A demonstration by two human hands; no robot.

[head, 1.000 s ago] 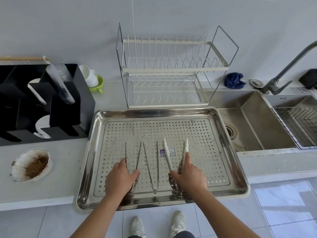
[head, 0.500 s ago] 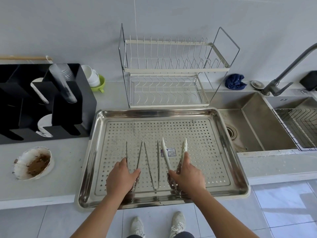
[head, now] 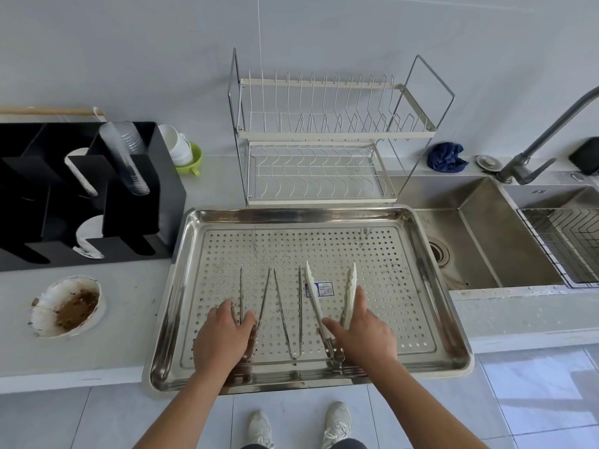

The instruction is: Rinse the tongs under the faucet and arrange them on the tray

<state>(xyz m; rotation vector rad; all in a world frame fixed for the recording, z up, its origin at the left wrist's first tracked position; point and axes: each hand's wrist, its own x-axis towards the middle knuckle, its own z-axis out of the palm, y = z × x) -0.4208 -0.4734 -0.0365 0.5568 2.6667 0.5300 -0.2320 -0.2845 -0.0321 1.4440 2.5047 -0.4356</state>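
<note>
Three tongs lie side by side on the perforated steel tray (head: 431,286), tips pointing away from me. My left hand (head: 222,335) covers the hinge end of the left thin metal tongs (head: 264,293), with one arm pinched between thumb and fingers. The middle thin metal tongs (head: 293,319) lie untouched between my hands. My right hand (head: 364,330) rests on the white-tipped tongs (head: 312,290), its index finger straight along the right arm and its thumb at the left arm. The faucet (head: 551,131) stands at the far right over the sink (head: 486,241).
A two-tier wire dish rack (head: 324,140) stands behind the tray. A black cup holder (head: 84,196) and a dirty bowl (head: 66,306) are on the left counter. A blue cloth (head: 445,157) lies behind the sink, and a wire basket (head: 564,244) sits in its right half.
Both hands stay on the outer tongs in nearly the same spots. Only the view shifts slightly.
</note>
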